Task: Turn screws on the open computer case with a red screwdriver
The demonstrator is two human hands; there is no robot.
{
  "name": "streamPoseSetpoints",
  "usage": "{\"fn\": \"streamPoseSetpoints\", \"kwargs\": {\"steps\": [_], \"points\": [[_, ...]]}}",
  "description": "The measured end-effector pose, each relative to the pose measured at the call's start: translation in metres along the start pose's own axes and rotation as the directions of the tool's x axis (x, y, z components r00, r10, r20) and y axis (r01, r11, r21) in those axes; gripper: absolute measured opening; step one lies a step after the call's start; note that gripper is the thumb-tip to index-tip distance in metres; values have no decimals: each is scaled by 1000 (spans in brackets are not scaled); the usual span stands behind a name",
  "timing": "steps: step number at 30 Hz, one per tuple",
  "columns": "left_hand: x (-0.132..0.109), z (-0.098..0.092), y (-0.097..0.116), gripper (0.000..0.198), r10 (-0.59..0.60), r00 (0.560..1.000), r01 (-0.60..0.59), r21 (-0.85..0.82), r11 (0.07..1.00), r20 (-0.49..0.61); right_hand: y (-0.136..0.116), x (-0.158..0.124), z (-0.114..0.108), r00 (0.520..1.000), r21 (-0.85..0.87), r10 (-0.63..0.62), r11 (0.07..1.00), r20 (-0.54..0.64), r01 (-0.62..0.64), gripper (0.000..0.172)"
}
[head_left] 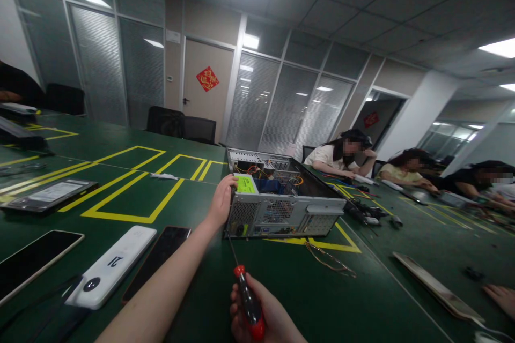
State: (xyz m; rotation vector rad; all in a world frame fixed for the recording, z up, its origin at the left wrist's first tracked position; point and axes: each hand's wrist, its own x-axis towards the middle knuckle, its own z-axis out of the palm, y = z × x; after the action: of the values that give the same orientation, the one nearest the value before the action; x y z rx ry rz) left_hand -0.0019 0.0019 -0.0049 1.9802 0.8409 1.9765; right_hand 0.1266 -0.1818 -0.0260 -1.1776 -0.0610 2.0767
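An open desktop computer case (281, 209) lies on its side on the green table (281, 289), its rear panel facing me and coloured wires showing inside. My left hand (221, 201) grips the case's near left edge, fingers curled over the top by a green-labelled power supply (246, 184). My right hand (257, 313) is closed round the red and black handle of a screwdriver (246, 292). The thin shaft points up toward the case's lower left corner.
A white power bank (112, 265) and dark phones (156, 260) lie at the near left, a flat dark device (50, 195) farther left. Yellow tape lines mark the table. Several seated people work at the right; another person's hand (501, 297) rests at the right edge.
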Motion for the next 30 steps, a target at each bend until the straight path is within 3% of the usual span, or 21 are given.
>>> {"fn": "streamPoseSetpoints", "kwargs": {"steps": [4, 8, 12, 17, 23, 30], "points": [[-1, 0, -1, 37, -9, 1000, 9, 7, 1000, 3, -2, -2, 0, 999, 13, 11, 1000, 44, -12, 48], [-1, 0, 0, 38, -11, 1000, 11, 4, 1000, 6, -3, -1, -5, 996, 26, 38, 999, 85, -40, 43], [0, -1, 2, 39, -15, 1000, 15, 8, 1000, 11, -2, 2, -8, 996, 1, 69, 998, 56, -69, 39], [0, -1, 3, 39, -18, 1000, 18, 3, 1000, 7, 0, 5, -7, 1000, 18, 7, 1000, 20, -7, 31], [0, 0, 0, 40, -16, 1000, 16, 9, 1000, 0, -2, 3, -5, 996, -7, 31, 1000, 84, -30, 40], [0, 0, 1, 39, -8, 1000, 8, 8, 1000, -5, -2, 0, -5, 997, -23, 58, 998, 51, -57, 42]]}}
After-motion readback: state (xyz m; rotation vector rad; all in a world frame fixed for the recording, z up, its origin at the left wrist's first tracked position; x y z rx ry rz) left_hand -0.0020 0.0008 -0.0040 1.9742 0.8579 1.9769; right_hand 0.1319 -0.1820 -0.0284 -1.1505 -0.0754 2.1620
